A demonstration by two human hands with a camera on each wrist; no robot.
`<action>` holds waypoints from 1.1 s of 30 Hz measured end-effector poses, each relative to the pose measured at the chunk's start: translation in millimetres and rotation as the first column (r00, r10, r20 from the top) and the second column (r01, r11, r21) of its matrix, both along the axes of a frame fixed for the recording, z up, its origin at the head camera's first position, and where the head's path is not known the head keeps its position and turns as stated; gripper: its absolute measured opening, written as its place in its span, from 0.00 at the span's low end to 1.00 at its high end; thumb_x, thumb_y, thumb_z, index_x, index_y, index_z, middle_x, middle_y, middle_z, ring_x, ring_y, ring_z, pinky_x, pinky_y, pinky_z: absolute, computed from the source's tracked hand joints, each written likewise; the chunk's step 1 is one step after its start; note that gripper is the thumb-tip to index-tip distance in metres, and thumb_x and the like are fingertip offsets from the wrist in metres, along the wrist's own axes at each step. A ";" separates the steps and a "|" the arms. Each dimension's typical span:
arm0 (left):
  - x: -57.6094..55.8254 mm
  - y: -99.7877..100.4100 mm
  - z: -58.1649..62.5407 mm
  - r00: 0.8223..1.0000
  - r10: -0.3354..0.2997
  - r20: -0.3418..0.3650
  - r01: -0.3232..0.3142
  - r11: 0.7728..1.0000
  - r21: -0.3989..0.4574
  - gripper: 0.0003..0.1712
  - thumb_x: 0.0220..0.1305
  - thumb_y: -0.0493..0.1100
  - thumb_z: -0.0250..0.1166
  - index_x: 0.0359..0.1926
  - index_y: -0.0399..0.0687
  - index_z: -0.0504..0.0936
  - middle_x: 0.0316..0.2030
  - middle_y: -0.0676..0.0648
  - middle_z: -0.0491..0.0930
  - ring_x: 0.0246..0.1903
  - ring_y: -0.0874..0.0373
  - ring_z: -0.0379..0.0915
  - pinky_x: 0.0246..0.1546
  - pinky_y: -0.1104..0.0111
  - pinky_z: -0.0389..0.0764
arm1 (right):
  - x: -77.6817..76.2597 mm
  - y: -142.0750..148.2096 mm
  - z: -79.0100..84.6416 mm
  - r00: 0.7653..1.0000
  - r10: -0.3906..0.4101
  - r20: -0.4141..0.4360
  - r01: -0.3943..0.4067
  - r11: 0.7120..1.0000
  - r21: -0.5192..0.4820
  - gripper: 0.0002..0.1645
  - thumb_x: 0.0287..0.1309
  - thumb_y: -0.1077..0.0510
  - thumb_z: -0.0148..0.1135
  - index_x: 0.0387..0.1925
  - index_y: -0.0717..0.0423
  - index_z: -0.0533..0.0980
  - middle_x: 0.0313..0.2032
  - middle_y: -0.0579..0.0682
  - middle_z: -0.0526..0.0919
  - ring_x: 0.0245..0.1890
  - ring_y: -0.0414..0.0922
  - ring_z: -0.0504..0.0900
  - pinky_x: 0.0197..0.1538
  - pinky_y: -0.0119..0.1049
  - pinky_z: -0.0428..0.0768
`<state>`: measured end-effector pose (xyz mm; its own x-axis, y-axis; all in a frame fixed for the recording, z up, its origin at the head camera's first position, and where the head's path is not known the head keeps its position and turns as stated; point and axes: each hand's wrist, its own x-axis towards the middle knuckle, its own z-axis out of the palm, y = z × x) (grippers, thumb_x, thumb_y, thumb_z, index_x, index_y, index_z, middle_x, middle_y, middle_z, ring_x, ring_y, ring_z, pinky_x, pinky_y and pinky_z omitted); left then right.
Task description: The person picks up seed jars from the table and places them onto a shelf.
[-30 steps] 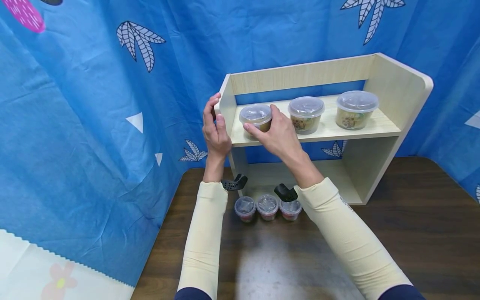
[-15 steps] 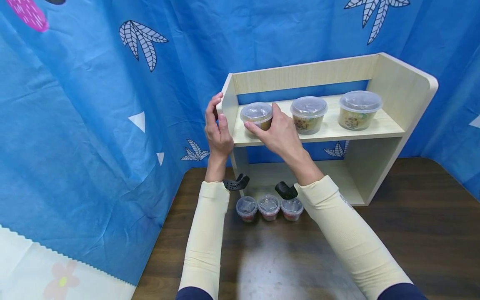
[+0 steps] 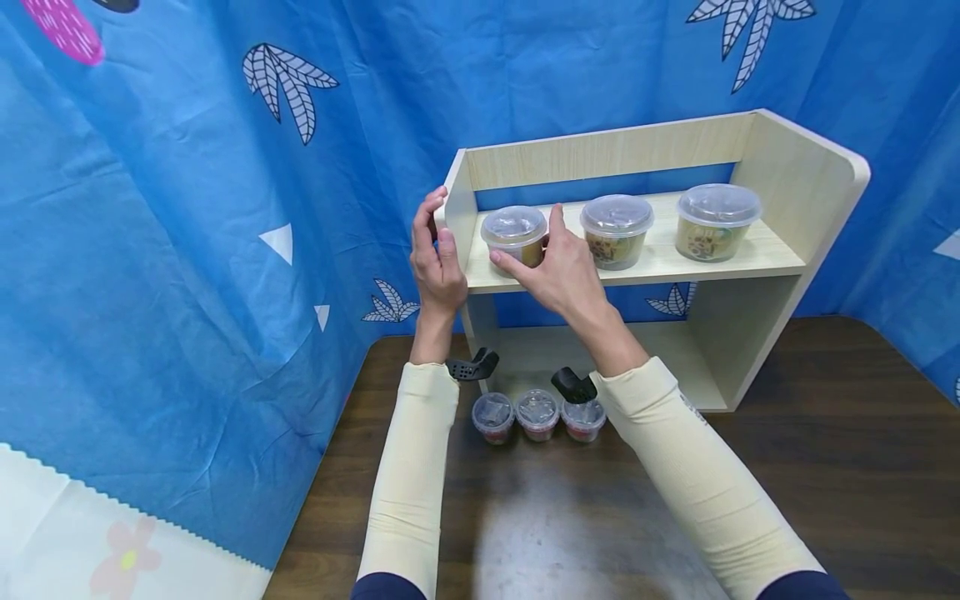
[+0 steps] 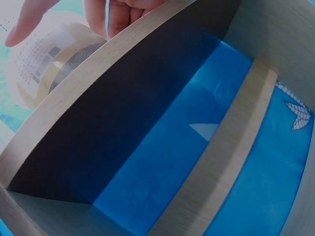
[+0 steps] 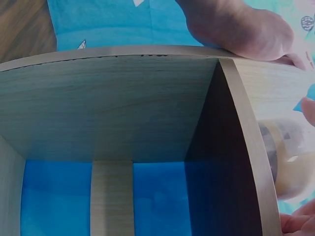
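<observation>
A two-tier pale wooden shelf (image 3: 607, 158) stands on a dark tabletop. My left hand (image 3: 437, 267) grips the front of its left side panel, thumb at the front edge and fingers on the outer side. Around the leftmost lidded plastic tub (image 3: 516, 237) on the upper tier, my right hand (image 3: 562, 271) has its thumb in front and its index finger raised, with a gap to the tub. The right wrist view shows that tub (image 5: 295, 172) between the spread thumb and fingers. Two similar tubs, a middle tub (image 3: 617, 233) and a right tub (image 3: 716, 223), sit farther right.
Three small lidded cups, the left cup (image 3: 493, 418), the middle cup (image 3: 537, 415) and the right cup (image 3: 582, 419), stand in a row on the table (image 3: 525, 517) before the shelf's lower tier. A blue patterned curtain (image 3: 180, 250) hangs behind and at the sides.
My right index finger and thumb have come away from the leftmost tub, which stays on the upper tier. My left hand has kept its place on the side panel.
</observation>
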<state>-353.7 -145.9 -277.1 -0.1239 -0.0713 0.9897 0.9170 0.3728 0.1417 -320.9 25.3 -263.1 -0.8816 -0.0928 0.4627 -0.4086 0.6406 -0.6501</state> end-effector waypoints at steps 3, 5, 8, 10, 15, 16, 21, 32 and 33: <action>12.3 4.6 6.1 1.000 -0.006 0.006 0.006 1.000 0.003 0.21 0.58 0.21 0.43 0.54 0.18 0.62 0.55 0.21 0.67 0.51 0.26 0.69 0.49 0.38 0.74 | 2.9 1.9 -1.7 1.000 0.004 0.006 -0.004 1.000 -0.016 0.69 0.51 0.29 0.66 0.76 0.67 0.44 0.64 0.67 0.71 0.62 0.58 0.74 0.65 0.50 0.69; 18.9 6.7 9.1 1.000 -0.007 0.012 0.007 1.000 0.006 0.20 0.60 0.23 0.44 0.54 0.19 0.62 0.55 0.21 0.67 0.50 0.26 0.69 0.49 0.39 0.75 | 5.2 3.1 -2.9 1.000 0.006 0.010 -0.006 1.000 -0.027 0.69 0.51 0.29 0.66 0.76 0.67 0.45 0.62 0.67 0.73 0.60 0.57 0.76 0.63 0.50 0.71; 23.1 7.6 10.9 1.000 -0.005 0.018 0.004 1.000 0.008 0.20 0.60 0.23 0.44 0.54 0.19 0.62 0.55 0.22 0.67 0.51 0.26 0.69 0.49 0.39 0.75 | 9.3 4.9 -4.7 1.000 0.006 0.005 -0.006 0.999 -0.047 0.69 0.50 0.29 0.67 0.75 0.67 0.46 0.61 0.68 0.74 0.59 0.58 0.77 0.61 0.51 0.73; 23.1 7.4 11.2 1.000 -0.002 0.018 0.002 1.000 0.009 0.20 0.60 0.23 0.44 0.55 0.20 0.62 0.55 0.22 0.67 0.51 0.26 0.68 0.50 0.40 0.75 | 12.2 6.5 -6.1 1.000 0.010 -0.003 -0.010 0.998 -0.070 0.69 0.49 0.30 0.69 0.75 0.66 0.47 0.60 0.68 0.75 0.58 0.59 0.77 0.61 0.51 0.74; 21.5 7.4 11.2 1.000 -0.006 0.002 0.006 1.000 0.006 0.21 0.58 0.22 0.43 0.54 0.18 0.62 0.55 0.21 0.67 0.51 0.26 0.68 0.50 0.38 0.74 | 21.7 11.9 -10.8 1.000 0.006 -0.024 -0.008 0.995 -0.098 0.66 0.50 0.33 0.70 0.75 0.65 0.50 0.59 0.65 0.77 0.58 0.58 0.78 0.61 0.51 0.73; 21.5 7.6 11.2 1.000 -0.009 0.000 0.009 1.000 0.004 0.21 0.58 0.21 0.43 0.54 0.18 0.62 0.55 0.21 0.67 0.51 0.26 0.68 0.50 0.38 0.74 | 24.0 13.2 -11.8 1.000 0.003 -0.030 -0.005 0.995 -0.097 0.65 0.51 0.33 0.70 0.75 0.65 0.51 0.58 0.65 0.77 0.58 0.57 0.78 0.61 0.51 0.73; 21.7 8.1 11.0 1.000 0.001 0.008 -0.001 1.000 0.013 0.21 0.58 0.22 0.43 0.54 0.18 0.62 0.55 0.21 0.67 0.51 0.27 0.69 0.53 0.44 0.76 | 36.2 19.8 -16.3 0.998 0.008 -0.056 -0.014 0.994 -0.107 0.60 0.53 0.37 0.70 0.74 0.65 0.53 0.57 0.62 0.78 0.56 0.56 0.77 0.61 0.51 0.73; -9.3 -3.0 -6.1 1.000 -0.009 0.007 0.009 1.000 0.024 0.22 0.64 0.28 0.44 0.59 0.26 0.64 0.59 0.28 0.69 0.56 0.35 0.70 0.57 0.54 0.75 | 53.1 32.6 -24.0 0.998 0.012 -0.070 -0.021 0.992 -0.122 0.55 0.55 0.41 0.70 0.74 0.64 0.56 0.59 0.63 0.76 0.57 0.56 0.77 0.60 0.51 0.74; -10.8 -3.6 -7.0 1.000 -0.011 0.008 0.011 1.000 0.022 0.22 0.64 0.29 0.44 0.59 0.27 0.64 0.60 0.29 0.69 0.57 0.35 0.70 0.57 0.53 0.75 | 54.2 33.6 -24.9 0.997 0.010 -0.075 -0.019 0.992 -0.125 0.54 0.55 0.42 0.70 0.74 0.64 0.57 0.59 0.63 0.76 0.57 0.57 0.77 0.60 0.51 0.74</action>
